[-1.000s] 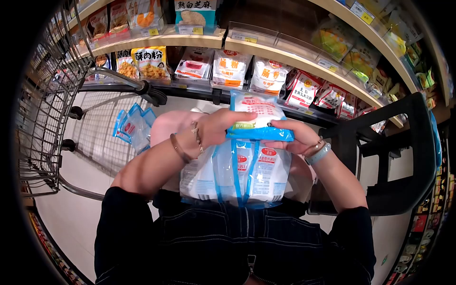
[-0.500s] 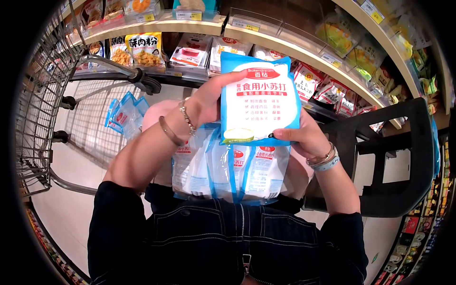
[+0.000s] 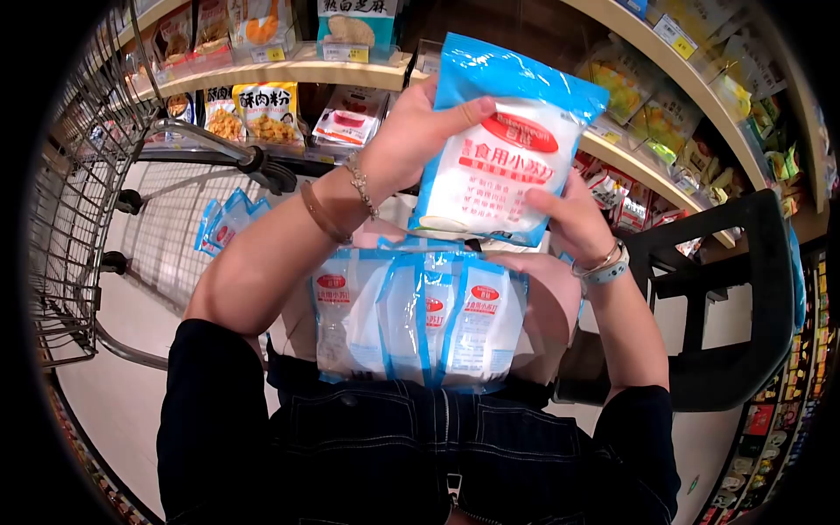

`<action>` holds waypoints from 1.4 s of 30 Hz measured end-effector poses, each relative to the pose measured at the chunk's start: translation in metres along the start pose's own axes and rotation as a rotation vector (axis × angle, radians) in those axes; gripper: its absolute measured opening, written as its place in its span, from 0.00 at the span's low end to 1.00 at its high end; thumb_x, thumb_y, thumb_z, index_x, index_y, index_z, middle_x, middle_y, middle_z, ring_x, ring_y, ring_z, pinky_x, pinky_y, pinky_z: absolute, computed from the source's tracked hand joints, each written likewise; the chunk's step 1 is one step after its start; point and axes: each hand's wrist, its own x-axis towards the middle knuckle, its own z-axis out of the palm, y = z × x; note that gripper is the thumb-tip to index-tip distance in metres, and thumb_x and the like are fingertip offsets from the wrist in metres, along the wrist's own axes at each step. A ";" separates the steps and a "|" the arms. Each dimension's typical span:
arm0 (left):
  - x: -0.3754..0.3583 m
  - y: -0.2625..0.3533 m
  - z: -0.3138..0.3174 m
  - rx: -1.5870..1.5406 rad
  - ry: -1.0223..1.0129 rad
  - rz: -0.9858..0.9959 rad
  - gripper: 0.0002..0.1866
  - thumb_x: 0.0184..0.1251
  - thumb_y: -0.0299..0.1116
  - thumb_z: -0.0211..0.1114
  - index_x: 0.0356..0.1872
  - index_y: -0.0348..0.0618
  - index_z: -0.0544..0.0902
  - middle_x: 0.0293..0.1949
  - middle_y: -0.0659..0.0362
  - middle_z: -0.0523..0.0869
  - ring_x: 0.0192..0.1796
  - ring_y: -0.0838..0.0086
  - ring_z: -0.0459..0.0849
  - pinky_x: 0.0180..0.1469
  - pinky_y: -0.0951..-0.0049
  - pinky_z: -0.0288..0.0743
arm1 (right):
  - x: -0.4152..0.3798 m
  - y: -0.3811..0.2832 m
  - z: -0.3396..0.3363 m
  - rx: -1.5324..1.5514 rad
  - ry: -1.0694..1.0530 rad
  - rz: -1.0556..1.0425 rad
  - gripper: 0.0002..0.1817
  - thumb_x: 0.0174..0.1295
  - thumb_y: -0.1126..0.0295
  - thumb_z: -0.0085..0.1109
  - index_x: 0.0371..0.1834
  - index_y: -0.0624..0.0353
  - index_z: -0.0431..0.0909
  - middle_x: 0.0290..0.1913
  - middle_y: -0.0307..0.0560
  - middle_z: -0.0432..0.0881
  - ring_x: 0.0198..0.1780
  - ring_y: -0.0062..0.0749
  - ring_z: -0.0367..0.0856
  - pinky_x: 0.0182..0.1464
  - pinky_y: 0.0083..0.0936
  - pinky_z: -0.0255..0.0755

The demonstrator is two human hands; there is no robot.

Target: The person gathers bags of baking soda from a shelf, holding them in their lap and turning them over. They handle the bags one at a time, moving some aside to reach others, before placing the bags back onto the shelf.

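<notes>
Head view: a white-and-blue pouch is held up, tilted, above the lap and before the shelf. Left hand grips its upper left edge, thumb pressed on the front; right hand grips the lower right edge, thumb also in front. The other fingers are mostly hidden behind it, probably curled there. Similar packs stand side by side on the lap. A cart is at left, a blue wrapper near it on the floor.
</notes>
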 end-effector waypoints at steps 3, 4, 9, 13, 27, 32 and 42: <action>0.010 0.002 -0.001 0.149 0.002 0.058 0.18 0.56 0.34 0.65 0.43 0.34 0.73 0.38 0.54 0.81 0.38 0.74 0.82 0.39 0.75 0.79 | 0.019 -0.025 -0.002 0.016 -0.012 -0.133 0.31 0.43 0.73 0.69 0.52 0.65 0.65 0.48 0.48 0.75 0.47 0.30 0.75 0.51 0.27 0.69; 0.015 0.004 -0.003 0.181 -0.001 0.061 0.18 0.56 0.34 0.64 0.44 0.35 0.72 0.39 0.54 0.81 0.39 0.75 0.81 0.40 0.74 0.78 | 0.025 -0.032 -0.004 -0.065 0.001 -0.150 0.31 0.43 0.73 0.69 0.51 0.65 0.65 0.47 0.47 0.75 0.46 0.29 0.75 0.51 0.26 0.69; 0.043 0.021 -0.013 0.357 -0.067 0.113 0.19 0.55 0.32 0.66 0.44 0.35 0.71 0.38 0.55 0.81 0.39 0.79 0.79 0.41 0.77 0.76 | 0.058 -0.081 -0.016 -0.190 0.108 -0.327 0.29 0.46 0.74 0.66 0.53 0.63 0.66 0.45 0.47 0.76 0.44 0.26 0.75 0.49 0.24 0.69; 0.057 0.020 -0.018 0.582 -0.091 0.225 0.15 0.54 0.31 0.66 0.41 0.36 0.75 0.37 0.59 0.81 0.39 0.81 0.78 0.41 0.77 0.74 | 0.066 -0.126 -0.015 -1.180 0.043 -0.687 0.32 0.45 0.68 0.68 0.55 0.60 0.66 0.45 0.48 0.77 0.46 0.28 0.76 0.47 0.24 0.71; 0.035 -0.008 -0.056 0.283 -0.253 0.121 0.25 0.51 0.35 0.68 0.51 0.40 0.72 0.45 0.54 0.78 0.49 0.73 0.76 0.52 0.72 0.70 | 0.072 -0.113 0.039 -1.299 -0.031 -0.459 0.06 0.51 0.74 0.57 0.25 0.66 0.73 0.17 0.47 0.71 0.20 0.20 0.72 0.23 0.19 0.66; 0.018 -0.038 -0.089 0.031 -0.195 0.077 0.44 0.42 0.41 0.74 0.62 0.46 0.59 0.57 0.56 0.68 0.60 0.70 0.65 0.61 0.69 0.59 | 0.055 -0.135 0.038 -1.142 0.153 -0.574 0.06 0.53 0.74 0.57 0.27 0.67 0.74 0.20 0.37 0.75 0.22 0.14 0.70 0.24 0.14 0.64; 0.026 -0.009 -0.034 -0.536 -0.105 0.058 0.26 0.57 0.32 0.62 0.54 0.31 0.65 0.48 0.47 0.76 0.46 0.69 0.80 0.43 0.74 0.79 | 0.075 -0.099 0.000 -0.264 0.359 -0.386 0.08 0.59 0.72 0.52 0.35 0.66 0.72 0.31 0.43 0.79 0.26 0.18 0.76 0.29 0.13 0.71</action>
